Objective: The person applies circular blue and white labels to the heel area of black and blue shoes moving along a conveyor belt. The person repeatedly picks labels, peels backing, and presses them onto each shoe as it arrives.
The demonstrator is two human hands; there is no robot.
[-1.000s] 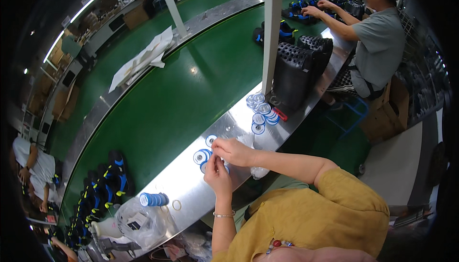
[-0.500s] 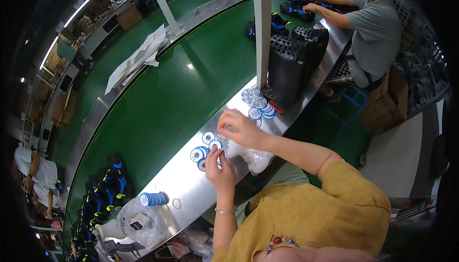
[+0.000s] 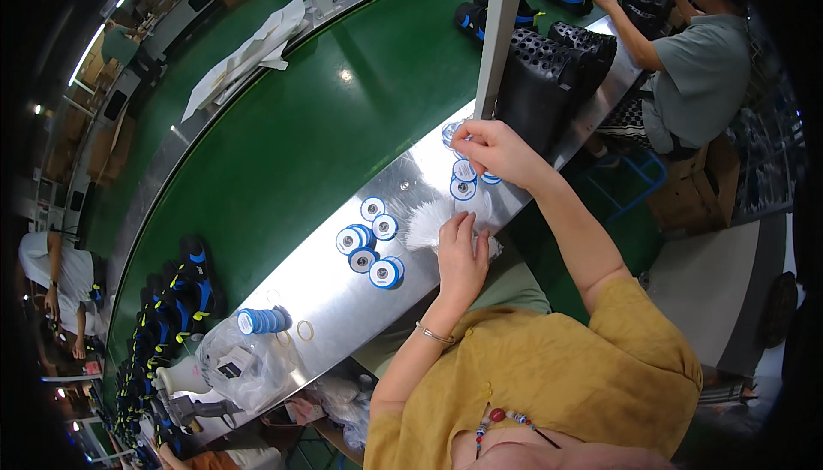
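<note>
My left hand (image 3: 463, 257) rests on the steel bench (image 3: 326, 298) and holds the near end of a white fan-shaped bundle of thin strands (image 3: 429, 221). My right hand (image 3: 497, 151) is stretched out to the far right, fingers bent over a pile of small round blue-and-white discs (image 3: 464, 185) at the foot of a white post (image 3: 501, 33). Whether it grips a disc is hidden by the fingers. A second small group of the same discs (image 3: 370, 245) lies just left of the bundle.
A green conveyor belt (image 3: 283, 144) runs beyond the bench, carrying white paper sheets (image 3: 244, 54). Black perforated shoe parts (image 3: 549, 67) stand behind the post. A blue stack (image 3: 261, 320), rubber rings (image 3: 305, 330) and a plastic bag (image 3: 240, 365) lie left. Blue-black shoes (image 3: 176, 298). A co-worker (image 3: 699, 67) works at the far right.
My right hand has left the spot beside my left hand and moved right and away to the disc pile by the post. My left hand stays on the white bundle.
</note>
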